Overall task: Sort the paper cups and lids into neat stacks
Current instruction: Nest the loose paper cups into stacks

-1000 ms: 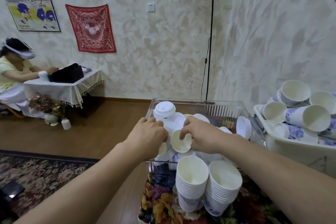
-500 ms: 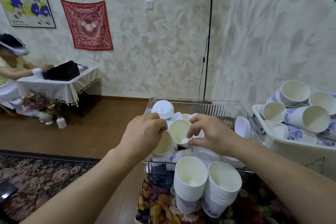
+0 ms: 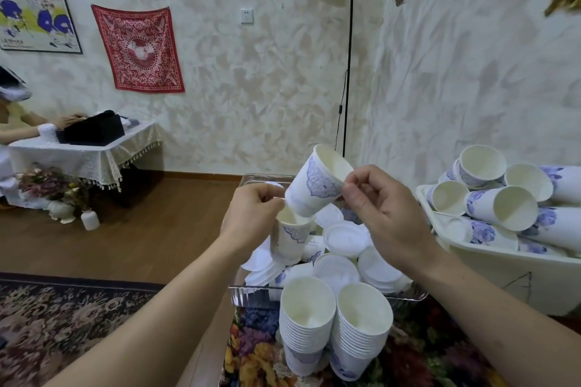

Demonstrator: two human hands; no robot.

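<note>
A tilted paper cup (image 3: pixel 317 184) is hanging above the clear tray (image 3: pixel 405 295), its base dipping into the mouth of a second cup (image 3: pixel 290 237). The right hand (image 3: pixel 382 214) is pinching the tilted cup's rim between thumb and fingers; the left hand (image 3: pixel 251 217) is pinching the second cup's rim. White lids (image 3: pixel 344 237) are lying loose in the tray. Two cup stacks (image 3: pixel 336 324) are standing just before it on the flowered cloth (image 3: pixel 251 352).

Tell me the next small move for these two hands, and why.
Probably nest the tilted cup held by the right hand into the upright cup gripped by the left hand: its base already sits at that cup's open mouth.
</note>
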